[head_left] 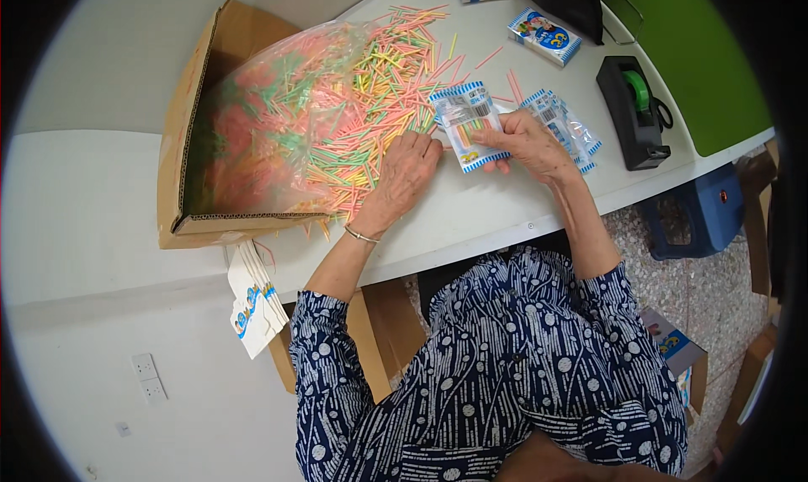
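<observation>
A big pile of thin coloured sticks (370,87), pink, green and yellow, spills from a clear plastic bag (278,120) onto the white table (471,213). My left hand (406,172) rests palm down at the pile's near edge, fingers touching the sticks. My right hand (526,141) holds a small clear packet with blue and white edges (467,124), which has a few sticks inside. More such packets (566,127) lie just right of that hand.
The plastic bag lies in an open cardboard box (189,145) at the left. A black tape dispenser (633,112) stands at the right, small printed boxes (544,34) at the back. Folded white cartons (252,301) hang off the table's near edge. A blue stool (694,213) sits below.
</observation>
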`<state>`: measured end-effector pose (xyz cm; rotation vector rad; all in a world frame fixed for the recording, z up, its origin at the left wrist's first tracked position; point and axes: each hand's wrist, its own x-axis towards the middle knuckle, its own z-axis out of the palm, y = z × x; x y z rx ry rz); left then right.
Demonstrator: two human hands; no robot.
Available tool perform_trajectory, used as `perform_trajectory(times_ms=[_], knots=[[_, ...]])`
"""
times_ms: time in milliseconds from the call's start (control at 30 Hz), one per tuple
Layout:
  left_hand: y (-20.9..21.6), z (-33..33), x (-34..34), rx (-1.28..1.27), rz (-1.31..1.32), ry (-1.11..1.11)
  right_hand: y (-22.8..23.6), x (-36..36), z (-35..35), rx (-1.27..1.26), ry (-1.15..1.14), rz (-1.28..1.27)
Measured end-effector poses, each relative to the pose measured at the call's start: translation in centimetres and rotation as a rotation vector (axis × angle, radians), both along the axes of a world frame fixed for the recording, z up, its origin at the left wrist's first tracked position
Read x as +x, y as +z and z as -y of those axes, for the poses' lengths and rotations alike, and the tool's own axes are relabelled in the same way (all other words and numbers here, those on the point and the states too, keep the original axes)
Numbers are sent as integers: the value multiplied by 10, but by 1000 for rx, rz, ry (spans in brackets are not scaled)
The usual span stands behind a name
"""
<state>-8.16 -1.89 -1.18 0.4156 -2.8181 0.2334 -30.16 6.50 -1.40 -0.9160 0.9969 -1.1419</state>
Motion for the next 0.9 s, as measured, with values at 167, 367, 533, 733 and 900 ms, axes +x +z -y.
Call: perform_trajectory(times_ms=[167,367,533,733,900], knots=[[10,-5,-9,-61,175,30,2,0,-1,-18,9,16],[17,-3,-7,4,198,68,3,-1,-3,-7,29,51],[16,-14,-11,44,160,-4,-5,1,-2,-64,62,53],[15,-8,-13,140,72,-98,-12,13,1,-71,163,-31],[14,-9,-8,349,60,144,-11,11,-4,-72,135,-11]])
